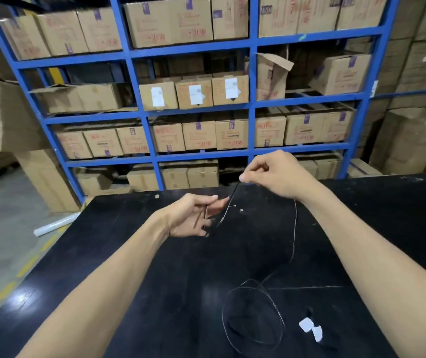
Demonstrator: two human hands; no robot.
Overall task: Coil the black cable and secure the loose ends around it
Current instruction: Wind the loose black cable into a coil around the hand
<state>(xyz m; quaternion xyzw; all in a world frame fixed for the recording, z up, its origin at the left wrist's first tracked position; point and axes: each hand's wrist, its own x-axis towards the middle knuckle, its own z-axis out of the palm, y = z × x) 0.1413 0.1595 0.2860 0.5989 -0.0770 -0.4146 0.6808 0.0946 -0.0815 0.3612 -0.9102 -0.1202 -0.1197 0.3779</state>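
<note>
A thin black cable [294, 236] runs over the black table [155, 293]. My right hand [276, 174] pinches it between thumb and forefinger, raised above the table's far edge. From there a short taut stretch drops to my left hand [194, 215], which is palm-up with fingers curled around a small part of the cable. The rest hangs from my right hand in a long arc and ends in a loose loop [252, 316] lying flat on the table near me. The cable is hard to make out against the dark surface.
Two small white tags [311, 328] lie on the table beside the loop. Blue shelving [252, 99] full of cardboard boxes stands behind the table. A white roll [54, 224] lies on the floor to the left, near more boxes.
</note>
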